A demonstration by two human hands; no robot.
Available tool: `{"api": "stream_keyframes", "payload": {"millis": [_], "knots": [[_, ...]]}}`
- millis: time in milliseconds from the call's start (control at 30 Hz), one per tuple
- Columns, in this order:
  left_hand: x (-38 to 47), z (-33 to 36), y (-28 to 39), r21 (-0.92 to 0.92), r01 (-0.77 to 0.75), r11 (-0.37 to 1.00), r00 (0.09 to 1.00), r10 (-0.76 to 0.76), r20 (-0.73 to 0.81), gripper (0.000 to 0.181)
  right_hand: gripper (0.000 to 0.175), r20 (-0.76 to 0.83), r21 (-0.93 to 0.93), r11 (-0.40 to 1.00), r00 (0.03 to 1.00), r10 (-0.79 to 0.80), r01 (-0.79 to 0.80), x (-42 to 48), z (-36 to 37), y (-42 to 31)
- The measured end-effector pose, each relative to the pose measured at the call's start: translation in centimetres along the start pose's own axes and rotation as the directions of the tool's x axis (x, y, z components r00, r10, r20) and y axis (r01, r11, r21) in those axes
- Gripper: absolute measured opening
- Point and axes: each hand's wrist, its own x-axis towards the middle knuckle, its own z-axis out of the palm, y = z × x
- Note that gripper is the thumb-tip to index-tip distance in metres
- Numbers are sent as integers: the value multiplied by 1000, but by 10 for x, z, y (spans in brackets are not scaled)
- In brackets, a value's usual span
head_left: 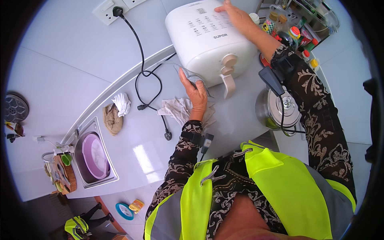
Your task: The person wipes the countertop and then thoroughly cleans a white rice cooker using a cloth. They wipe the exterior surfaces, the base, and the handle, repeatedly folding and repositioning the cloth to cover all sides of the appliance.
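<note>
A white SUPOR air fryer (pixel 207 45) with beige knobs and a beige handle stands on the light counter (pixel 141 126). My left hand (pixel 195 94) holds a grey cloth (pixel 193 77) against its lower left side. Over the top right of the fryer lies my right hand (pixel 238 19), its fingers reaching to the far edge and partly hidden. A crumpled pale cloth (pixel 175 109) is spread on the counter, partly under my left wrist.
Loose black power cords (pixel 159 84) lie left of the fryer. A lidded steel pot (pixel 283 108) and several bottles (pixel 295 33) stand at right. Brown and white cloths (pixel 114 118) lie near a sink holding a purple basin (pixel 90 156). Another person (pixel 76 226) is at lower left.
</note>
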Motion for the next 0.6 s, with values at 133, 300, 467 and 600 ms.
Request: {"api": "stream_keyframes", "payload": {"millis": [133,300,467,600], "knots": [[46,-6,38,189,-386,903,914,347,211,70,65,13,-46,998,999,46,-45,-1,-3,0],[66,2,30,379,-539,753,841,504,196,67,62,87,21,1000,996,-1,-1,-8,-16,-4],[-21,7,-30,101,-104,989,994,107,-28,63,54,101,-157,985,993,-60,76,-15,-25,-17],[-14,-8,-43,100,-128,987,969,103,223,64,42,44,-216,971,995,-95,102,-20,-25,-22]]}}
